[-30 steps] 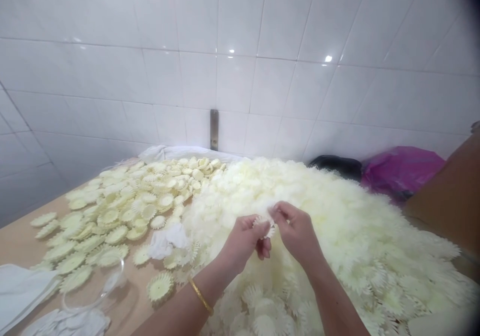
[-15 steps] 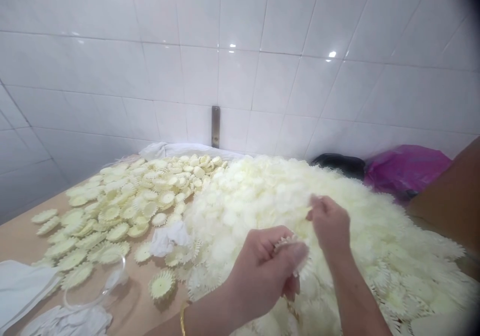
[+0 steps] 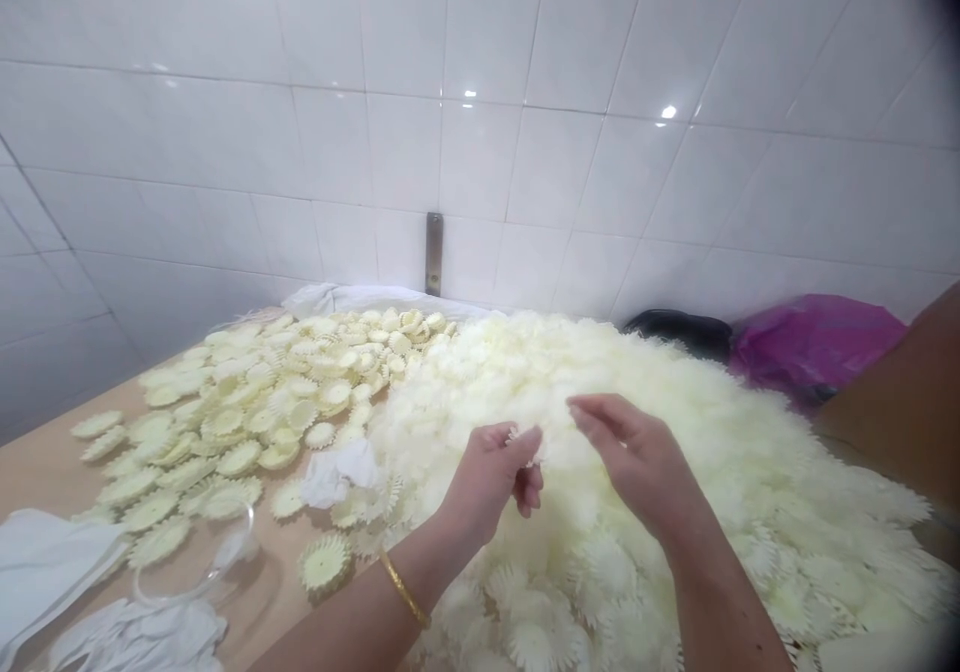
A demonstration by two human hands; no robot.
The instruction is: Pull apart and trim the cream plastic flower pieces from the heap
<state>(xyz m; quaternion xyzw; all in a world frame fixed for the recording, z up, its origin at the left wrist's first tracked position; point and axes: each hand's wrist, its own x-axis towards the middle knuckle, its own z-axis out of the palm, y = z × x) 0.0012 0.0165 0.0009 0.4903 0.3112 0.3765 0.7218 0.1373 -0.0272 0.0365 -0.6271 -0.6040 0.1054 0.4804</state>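
My left hand (image 3: 491, 482) is closed, thumb on top, around a small pale piece with a toothed edge (image 3: 537, 458), mostly hidden by the fingers. To its right, my right hand (image 3: 637, 462) has thumb and forefinger pinched together, slightly apart from the left; whatever the fingertips may hold is too small to tell. Both hands hover above a broad heap of thin cream-coloured toothed discs (image 3: 510, 372). On the left lies a pile of thicker, stacked pale yellow discs (image 3: 225, 422), with one stack (image 3: 325, 562) on its own near my left forearm.
A clear plastic ring (image 3: 244, 552), crumpled white cloth (image 3: 142, 637) and a white sheet (image 3: 45, 572) occupy the table's (image 3: 277, 592) near left. Another white scrap (image 3: 341, 472) sits between the piles. Black (image 3: 679, 330) and purple (image 3: 817, 347) bags rest by the tiled wall (image 3: 480, 162).
My left hand has moved left and slightly up, away from me, still holding the toothed piece. My right hand has shifted left, its fingertips now nearer the left hand.
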